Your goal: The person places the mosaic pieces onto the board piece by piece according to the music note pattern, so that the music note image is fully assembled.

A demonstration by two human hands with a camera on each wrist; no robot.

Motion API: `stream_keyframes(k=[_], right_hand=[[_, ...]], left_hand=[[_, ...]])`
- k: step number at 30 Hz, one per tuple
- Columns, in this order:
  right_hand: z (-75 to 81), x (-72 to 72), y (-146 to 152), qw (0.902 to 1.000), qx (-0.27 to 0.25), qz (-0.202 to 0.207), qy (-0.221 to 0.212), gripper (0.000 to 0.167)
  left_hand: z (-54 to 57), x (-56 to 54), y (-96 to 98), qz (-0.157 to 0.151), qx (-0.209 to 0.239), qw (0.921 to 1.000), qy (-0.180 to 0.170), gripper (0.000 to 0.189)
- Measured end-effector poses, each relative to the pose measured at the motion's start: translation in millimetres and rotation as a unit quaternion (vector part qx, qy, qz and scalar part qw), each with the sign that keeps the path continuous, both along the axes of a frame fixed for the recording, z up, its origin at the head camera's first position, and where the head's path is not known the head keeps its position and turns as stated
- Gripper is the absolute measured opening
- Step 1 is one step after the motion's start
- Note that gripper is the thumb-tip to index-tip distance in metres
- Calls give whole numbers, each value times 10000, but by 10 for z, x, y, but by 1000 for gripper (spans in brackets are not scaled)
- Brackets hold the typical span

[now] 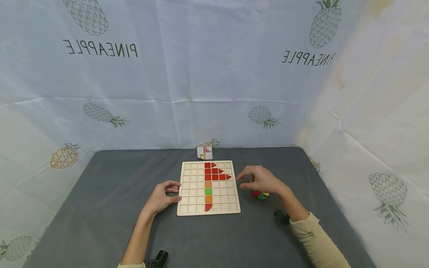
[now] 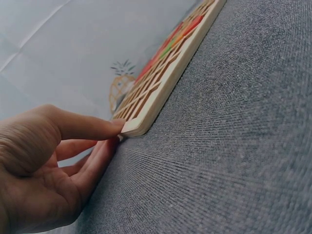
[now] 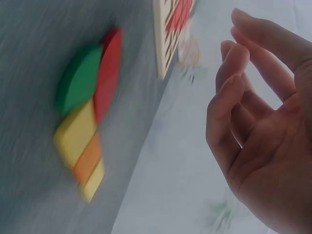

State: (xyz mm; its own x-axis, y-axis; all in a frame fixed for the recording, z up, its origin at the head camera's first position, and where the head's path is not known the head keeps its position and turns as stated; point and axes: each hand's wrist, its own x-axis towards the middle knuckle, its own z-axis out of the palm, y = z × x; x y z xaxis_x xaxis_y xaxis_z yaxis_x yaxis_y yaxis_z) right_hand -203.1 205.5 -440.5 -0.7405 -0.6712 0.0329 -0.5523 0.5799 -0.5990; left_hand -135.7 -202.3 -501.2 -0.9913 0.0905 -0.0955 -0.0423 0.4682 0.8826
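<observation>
A square wooden grid board [image 1: 191, 208] lies on the dark grey table. Red, orange and green pieces fill some of its cells: red squares and triangles [image 1: 216, 177] in three rows, with an orange, green [image 1: 208, 191], orange and rounded red piece down one column below. My left hand [image 1: 161, 198] touches the board's left edge, thumb and fingertips spaced apart along it. Just off the right edge hovers my right hand [image 1: 263, 179], its fingers bent and nothing between them. Close by the right wrist lie loose pieces: green [image 3: 79, 78], red [image 3: 108, 73], yellow [image 3: 78, 131] and orange [image 3: 87, 158].
Behind the board stands a small printed card [image 1: 204, 152] with a coloured grid picture. A black object [image 1: 281, 217] is at the right forearm, another [image 1: 159, 259] at the left wrist. Cloth printed with pineapples [image 1: 187, 74] hangs behind and beside the table.
</observation>
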Motion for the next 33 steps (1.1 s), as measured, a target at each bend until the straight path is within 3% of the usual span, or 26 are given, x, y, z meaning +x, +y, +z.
stream_keyframes(k=[9, 14, 23, 33], right_hand=[[-129, -38, 597, 9993, -152, -262, -237, 29], [-231, -22, 805, 9971, -21, -412, -645, 32], [-387, 10, 991, 9938, -80, -429, -1023, 37], [-447, -28, 1069, 9952, -179, -126, -952, 36]], left_hand=[[7, 1, -5, 8, 18, 10000, -22, 50], [8, 5, -2, 47, -31, 10000, -16, 50], [7, 10, -1, 25, 44, 10000, -47, 50], [3, 11, 0, 6, 17, 10000, -25, 50]])
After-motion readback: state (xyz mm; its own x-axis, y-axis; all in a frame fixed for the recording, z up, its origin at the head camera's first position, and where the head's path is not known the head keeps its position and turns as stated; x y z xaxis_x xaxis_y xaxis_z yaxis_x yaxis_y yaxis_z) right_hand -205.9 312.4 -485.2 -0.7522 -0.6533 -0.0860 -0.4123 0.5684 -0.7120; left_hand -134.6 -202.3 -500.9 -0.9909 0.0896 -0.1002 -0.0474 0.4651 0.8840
